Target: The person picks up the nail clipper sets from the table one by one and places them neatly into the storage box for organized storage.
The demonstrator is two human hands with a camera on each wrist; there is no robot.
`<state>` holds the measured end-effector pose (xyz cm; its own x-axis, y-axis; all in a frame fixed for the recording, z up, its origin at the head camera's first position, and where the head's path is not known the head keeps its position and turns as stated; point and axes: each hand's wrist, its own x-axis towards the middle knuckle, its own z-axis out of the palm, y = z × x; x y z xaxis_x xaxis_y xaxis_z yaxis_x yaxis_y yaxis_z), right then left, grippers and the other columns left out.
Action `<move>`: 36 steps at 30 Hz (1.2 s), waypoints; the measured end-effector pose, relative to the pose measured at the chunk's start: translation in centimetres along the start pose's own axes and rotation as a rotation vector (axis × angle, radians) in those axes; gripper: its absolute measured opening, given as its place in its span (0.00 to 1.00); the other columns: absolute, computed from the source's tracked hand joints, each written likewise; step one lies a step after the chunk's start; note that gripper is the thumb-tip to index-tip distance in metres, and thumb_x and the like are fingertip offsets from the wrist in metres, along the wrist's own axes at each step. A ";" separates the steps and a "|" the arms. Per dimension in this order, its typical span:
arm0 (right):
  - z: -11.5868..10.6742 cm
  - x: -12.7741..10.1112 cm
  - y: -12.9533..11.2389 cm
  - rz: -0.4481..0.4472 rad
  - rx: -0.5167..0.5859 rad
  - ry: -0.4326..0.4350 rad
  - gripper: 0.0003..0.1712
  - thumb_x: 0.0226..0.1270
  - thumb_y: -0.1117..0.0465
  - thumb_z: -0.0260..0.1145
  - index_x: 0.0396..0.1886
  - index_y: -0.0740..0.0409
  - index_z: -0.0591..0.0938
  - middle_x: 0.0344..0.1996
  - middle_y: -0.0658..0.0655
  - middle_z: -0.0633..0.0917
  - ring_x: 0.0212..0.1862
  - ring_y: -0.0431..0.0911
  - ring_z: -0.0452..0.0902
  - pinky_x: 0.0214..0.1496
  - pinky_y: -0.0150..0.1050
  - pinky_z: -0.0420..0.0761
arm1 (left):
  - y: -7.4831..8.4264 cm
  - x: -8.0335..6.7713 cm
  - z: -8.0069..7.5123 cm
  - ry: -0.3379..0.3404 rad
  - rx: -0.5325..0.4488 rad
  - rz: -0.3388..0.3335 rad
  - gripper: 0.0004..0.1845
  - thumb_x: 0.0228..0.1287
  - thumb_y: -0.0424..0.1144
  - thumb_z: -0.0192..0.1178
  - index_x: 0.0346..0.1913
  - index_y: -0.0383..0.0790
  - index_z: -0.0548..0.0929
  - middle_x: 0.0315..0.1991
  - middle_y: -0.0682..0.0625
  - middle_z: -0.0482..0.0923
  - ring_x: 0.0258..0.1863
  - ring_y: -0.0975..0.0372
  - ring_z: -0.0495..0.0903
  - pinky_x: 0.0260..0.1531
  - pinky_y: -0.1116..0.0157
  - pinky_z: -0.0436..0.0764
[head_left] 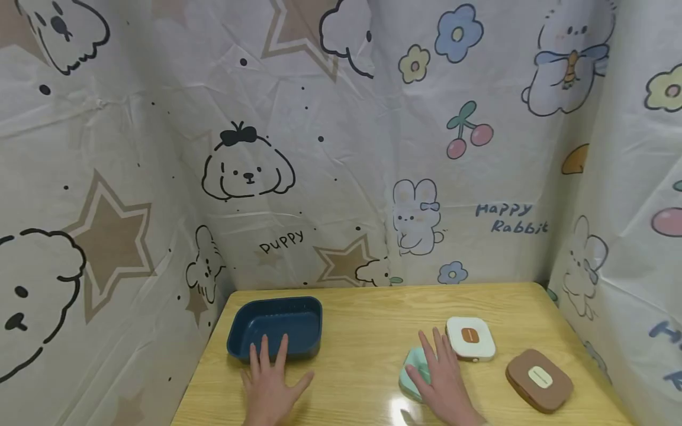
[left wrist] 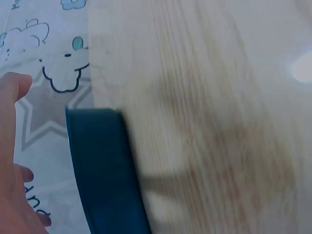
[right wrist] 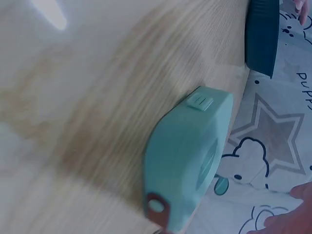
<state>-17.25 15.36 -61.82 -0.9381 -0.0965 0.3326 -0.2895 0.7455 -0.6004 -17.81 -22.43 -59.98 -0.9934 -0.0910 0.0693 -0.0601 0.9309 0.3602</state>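
Two flat hands on table, blue basket and mint box.
Left hand (head_left: 273, 384) splayed open, fingertips touching basket (head_left: 277, 325) at 12; right hand (head_left: 442, 378) flat, fingers straight over mint box (head_left: 417, 373) at 11. Box looks light, rigid, smooth; grip the side edges.

The table (head_left: 373, 319) is showing pale wood grain under a glossy coat that is catching the lamp glare. The mint case (right wrist: 187, 161) and blue basket (head_left: 277, 325) are looking like smooth matt plastic, while the creased curtain (head_left: 160, 148) is hanging like thin cloth.
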 end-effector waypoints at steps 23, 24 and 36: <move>5.3 4.5 -3.8 -0.082 0.207 -0.014 0.41 0.80 0.49 0.61 0.81 0.66 0.62 0.78 0.75 0.59 0.77 0.73 0.57 0.72 0.73 0.64 | -4.0 3.0 -1.8 0.012 -0.052 -0.072 0.55 0.65 0.70 0.62 0.86 0.49 0.52 0.83 0.29 0.38 0.80 0.28 0.34 0.67 0.19 0.47; 5.6 4.7 -4.0 -0.071 0.218 -0.023 0.41 0.80 0.48 0.60 0.81 0.65 0.61 0.79 0.75 0.59 0.77 0.72 0.57 0.73 0.72 0.64 | -4.1 3.3 -1.9 0.015 -0.058 -0.074 0.54 0.65 0.69 0.62 0.86 0.48 0.52 0.83 0.29 0.38 0.80 0.28 0.34 0.67 0.20 0.47; 9.6 7.2 -7.1 -0.028 0.346 -0.074 0.41 0.82 0.44 0.56 0.83 0.63 0.59 0.81 0.71 0.57 0.79 0.70 0.55 0.74 0.71 0.64 | -6.9 4.8 -1.5 0.068 -0.128 -0.122 0.53 0.68 0.63 0.64 0.85 0.44 0.52 0.82 0.28 0.43 0.80 0.29 0.41 0.69 0.24 0.52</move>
<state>-23.76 2.98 -62.15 -0.9366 -0.1703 0.3062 -0.3502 0.4760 -0.8067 -22.05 -29.77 -60.76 -0.9704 -0.2283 0.0787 -0.1628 0.8593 0.4848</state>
